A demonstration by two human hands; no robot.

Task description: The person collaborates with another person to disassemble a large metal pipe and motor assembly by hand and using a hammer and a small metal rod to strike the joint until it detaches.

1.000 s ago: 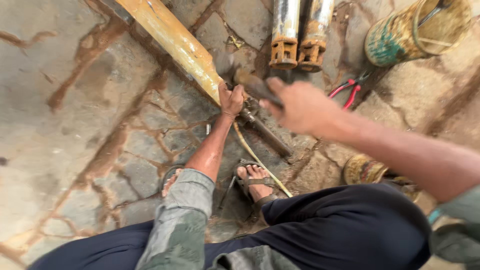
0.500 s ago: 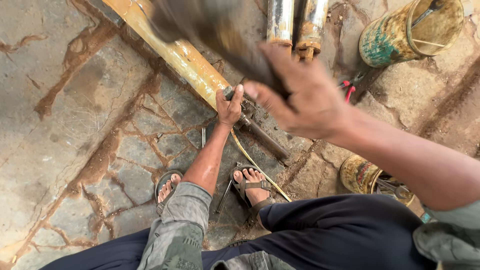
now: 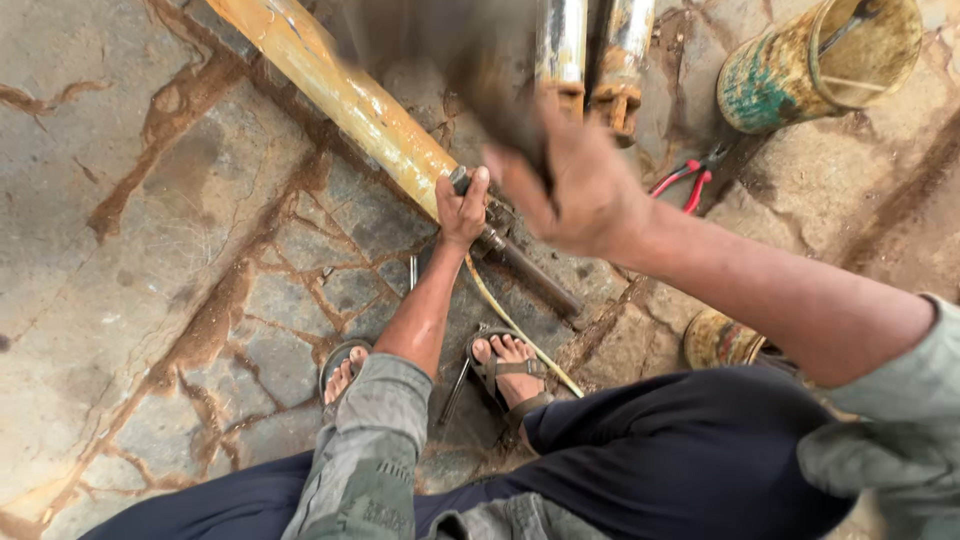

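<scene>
my left hand (image 3: 462, 208) is clamped around a dark steel rod (image 3: 530, 270) lying on the stone floor (image 3: 150, 250) beside the yellow pipe (image 3: 340, 95). my right hand (image 3: 580, 185) grips a blurred hammer (image 3: 500, 90). the rod looks heavy, rigid, greasy; i'd hold it mid-shaft.

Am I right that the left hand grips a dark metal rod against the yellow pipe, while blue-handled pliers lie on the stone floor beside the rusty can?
Not quite: the pliers have red handles, not blue, as the head view shows. The rest holds: the left hand grips the dark metal rod against the yellow pipe, and the pliers lie on the stone floor beside the rusty can.
</scene>
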